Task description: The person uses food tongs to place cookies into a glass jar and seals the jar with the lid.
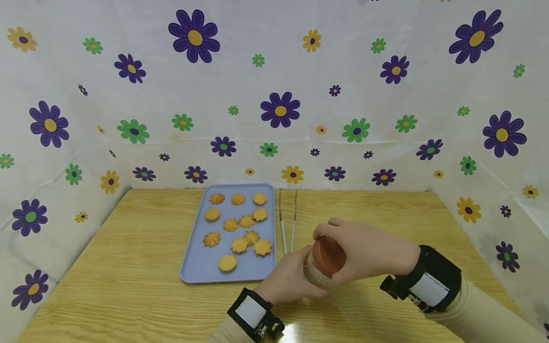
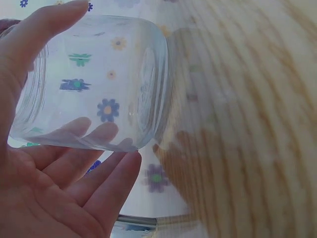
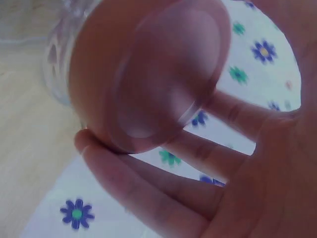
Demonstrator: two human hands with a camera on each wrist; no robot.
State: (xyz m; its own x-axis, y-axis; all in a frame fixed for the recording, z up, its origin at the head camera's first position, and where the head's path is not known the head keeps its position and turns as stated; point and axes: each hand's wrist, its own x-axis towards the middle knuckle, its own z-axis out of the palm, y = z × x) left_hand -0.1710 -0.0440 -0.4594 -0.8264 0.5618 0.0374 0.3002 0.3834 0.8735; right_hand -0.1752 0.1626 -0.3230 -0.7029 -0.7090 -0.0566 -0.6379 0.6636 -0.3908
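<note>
A clear glass jar (image 2: 94, 52) lies across my left hand (image 1: 291, 278), its thumb on one side and its fingers round the other. No contents show through the glass in the left wrist view. On the jar's mouth sits a reddish-brown round lid (image 1: 329, 256). My right hand (image 1: 364, 247) grips this lid by its rim, fingers spread round the edge in the right wrist view. The jar tilts over the table, close to the tray's right side; whether its base touches the wood cannot be told.
A blue-lilac tray (image 1: 197, 267) left of the hands bears several golden cookies (image 1: 227, 263). Long metal tongs (image 1: 282, 228) lie along the tray's right edge, partly behind the hands. Flowered cloth (image 1: 240, 76) walls the wooden table (image 1: 128, 267) at the back and both sides.
</note>
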